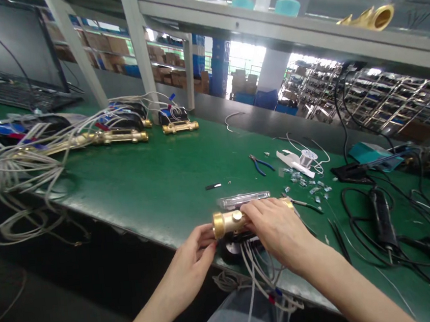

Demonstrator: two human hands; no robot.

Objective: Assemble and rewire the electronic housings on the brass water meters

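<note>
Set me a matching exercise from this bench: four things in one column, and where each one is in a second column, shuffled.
Things:
1. brass body
2. pliers
3. keyboard
4. brass fitting

Places:
A. on the shelf above the bench
B. on the green mat, left of a wire spool
C. at the far left end of the green mat
D. between the left hand and right hand

Pairs: 1-D; 2-B; 3-C; 4-A
</note>
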